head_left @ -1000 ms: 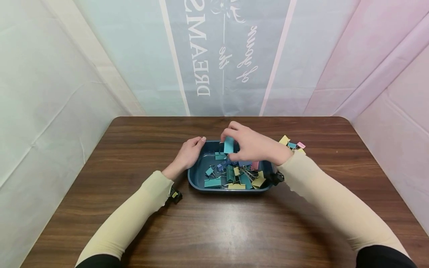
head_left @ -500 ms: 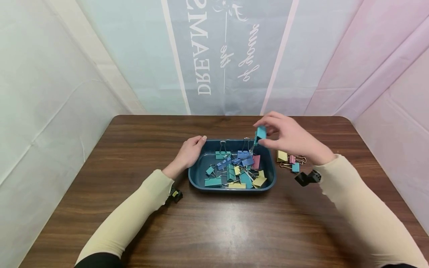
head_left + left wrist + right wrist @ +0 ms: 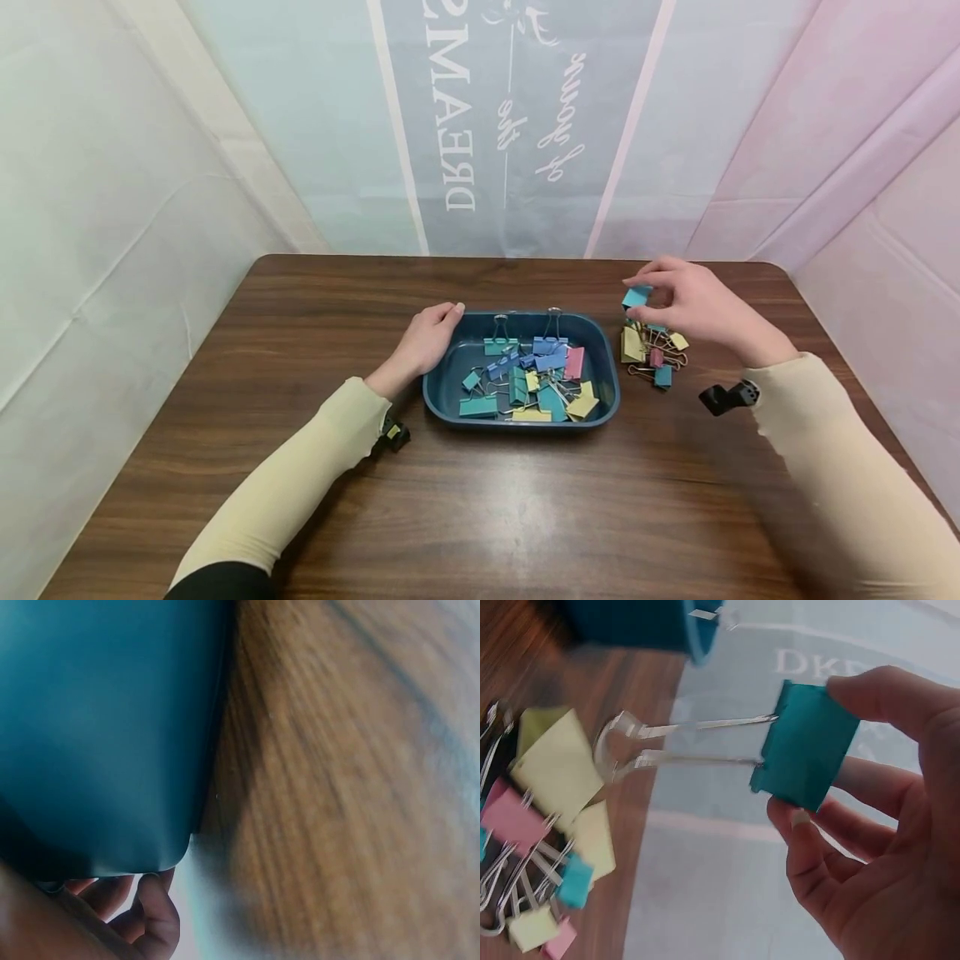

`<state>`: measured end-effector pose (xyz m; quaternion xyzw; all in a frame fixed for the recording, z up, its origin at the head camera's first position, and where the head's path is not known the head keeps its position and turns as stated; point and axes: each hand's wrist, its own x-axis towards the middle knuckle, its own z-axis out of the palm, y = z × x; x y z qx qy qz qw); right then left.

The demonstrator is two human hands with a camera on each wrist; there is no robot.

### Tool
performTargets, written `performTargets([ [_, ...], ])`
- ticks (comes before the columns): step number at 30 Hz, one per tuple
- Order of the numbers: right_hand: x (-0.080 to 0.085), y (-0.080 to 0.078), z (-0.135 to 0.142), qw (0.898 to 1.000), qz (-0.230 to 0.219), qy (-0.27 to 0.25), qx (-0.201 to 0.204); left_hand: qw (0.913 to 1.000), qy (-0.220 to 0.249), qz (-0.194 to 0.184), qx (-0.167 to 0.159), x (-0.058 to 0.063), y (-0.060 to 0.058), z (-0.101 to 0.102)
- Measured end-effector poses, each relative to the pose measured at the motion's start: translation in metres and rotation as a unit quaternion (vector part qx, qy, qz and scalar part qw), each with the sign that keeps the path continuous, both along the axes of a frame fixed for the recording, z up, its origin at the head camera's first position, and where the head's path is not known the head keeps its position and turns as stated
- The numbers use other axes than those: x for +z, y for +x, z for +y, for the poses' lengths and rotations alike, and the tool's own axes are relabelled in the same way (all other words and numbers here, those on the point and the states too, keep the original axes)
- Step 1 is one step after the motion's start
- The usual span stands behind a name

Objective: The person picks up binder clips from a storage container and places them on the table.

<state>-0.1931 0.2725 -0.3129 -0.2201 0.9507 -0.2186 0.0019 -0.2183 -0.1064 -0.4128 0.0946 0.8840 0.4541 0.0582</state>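
My right hand point(image 3: 697, 308) pinches a teal binder clip point(image 3: 806, 746) between thumb and fingers, above the back of a small pile. In the right wrist view its two wire handles point left, away from the palm. That pile holds yellow, pink and teal binder clips, among them a large yellow clip point(image 3: 632, 343) and a pink clip point(image 3: 516, 819). My left hand point(image 3: 427, 342) grips the left end of a dark blue tray point(image 3: 442, 407), thumb at the rim. Inside the tray lie several binder clips, including a pink one point(image 3: 573, 363) and a teal one point(image 3: 478, 407).
The brown wooden table point(image 3: 315, 500) runs up to a printed cloth point(image 3: 517, 167) hanging behind it. Pale cloth walls point(image 3: 112, 292) stand at both sides. In the tray, two clips at the back lean their wire handles against the far rim.
My right hand has lifted the teal binder clip out of the tray and carried it right to above the pile. My left hand has stayed on the tray.
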Motion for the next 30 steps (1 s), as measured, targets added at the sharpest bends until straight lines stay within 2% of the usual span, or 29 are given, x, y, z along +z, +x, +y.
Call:
performTargets([
  [6,-0.012,-0.007,0.012,0.998,-0.031,0.049,-0.017,1.0,-0.003,0.001,-0.001,0.003,0.001,0.001],
  [14,-0.034,-0.021,0.023,0.993,-0.015,0.116,0.028,1.0,-0.003,0.002,0.001,0.002,0.002,0.0],
  [19,-0.043,-0.023,0.026,0.99,-0.037,0.127,0.042,1.0,-0.001,0.002,0.001,0.001,0.002,0.0],
  [24,-0.046,-0.022,0.027,0.99,-0.063,0.124,0.036,1.0,0.001,0.001,0.003,0.001,0.002,0.0],
  [30,-0.049,-0.02,0.029,0.99,-0.068,0.117,0.037,1.0,-0.003,0.002,0.002,0.002,0.002,0.001],
])
